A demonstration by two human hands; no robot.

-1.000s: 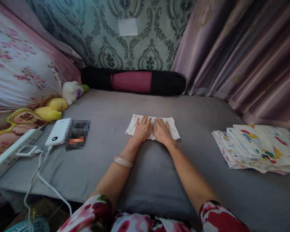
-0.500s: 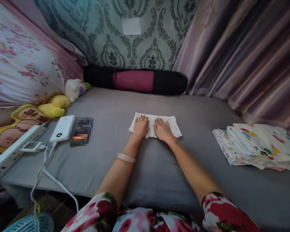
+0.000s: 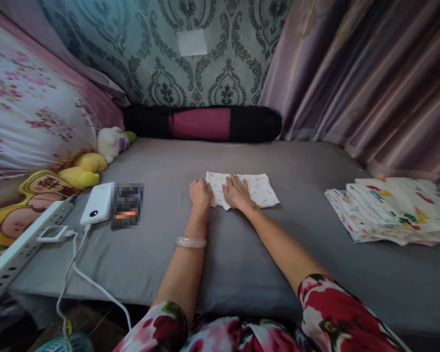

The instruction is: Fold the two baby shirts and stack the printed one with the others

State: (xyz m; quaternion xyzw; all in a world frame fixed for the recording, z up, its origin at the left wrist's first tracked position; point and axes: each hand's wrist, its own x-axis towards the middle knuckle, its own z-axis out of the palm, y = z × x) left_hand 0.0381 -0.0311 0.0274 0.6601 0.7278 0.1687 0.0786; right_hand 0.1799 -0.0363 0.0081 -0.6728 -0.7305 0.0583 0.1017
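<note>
A small white cloth point(image 3: 262, 189) with a faint print lies folded into a flat rectangle on the grey bed sheet point(image 3: 161, 171). My left hand point(image 3: 200, 194) is at its left edge, fingers curled in and closed on the fabric there; the fingertips are partly hidden. My right hand point(image 3: 237, 191) rests flat on the middle of the cloth, fingers stretched out and a little apart. A pale bangle point(image 3: 191, 242) circles my left wrist.
Folded printed cloths point(image 3: 392, 210) form a stack at the right. On the left are a white power bank point(image 3: 98, 203), a blurred dark item point(image 3: 127, 205), a power strip point(image 3: 25, 249) with cables, and plush toys point(image 3: 82, 171). A black and maroon bolster point(image 3: 200, 123) lines the back.
My left hand has slid left from the top of the cloth to its left edge, and its fingers have curled. My right hand has shifted slightly left, staying flat. The view has moved a little.
</note>
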